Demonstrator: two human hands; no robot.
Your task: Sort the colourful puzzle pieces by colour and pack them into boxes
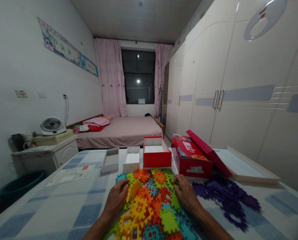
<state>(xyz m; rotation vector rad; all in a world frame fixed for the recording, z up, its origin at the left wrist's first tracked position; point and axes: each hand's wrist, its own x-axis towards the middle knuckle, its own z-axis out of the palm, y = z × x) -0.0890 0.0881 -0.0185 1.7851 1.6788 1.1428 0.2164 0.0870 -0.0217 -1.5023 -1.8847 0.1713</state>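
Observation:
A heap of interlocking plastic building pieces point(145, 196) in yellow, orange, red, green and blue lies in front of me. The pieces have notched edges, and some have square holes. At the left side of the heap, my left hand point(117, 195) has loosely bent fingers touching it beside a yellow-orange piece point(133, 191). My right hand point(185, 191) lies against the right side, its fingers curved near a green piece point(174, 201). Neither hand shows a clear grip, and the fingertips are partly hidden. Dark purple notched pieces point(226, 196) lie apart, right of my right hand.
Behind the heap stand a grey box tray point(110, 160), a white box tray point(131, 160) and an open red box point(157, 159). A printed red box point(192, 161), a leaning red lid point(209, 153) and a shallow tray point(249, 166) are at right. A paper sheet point(71, 175) lies left.

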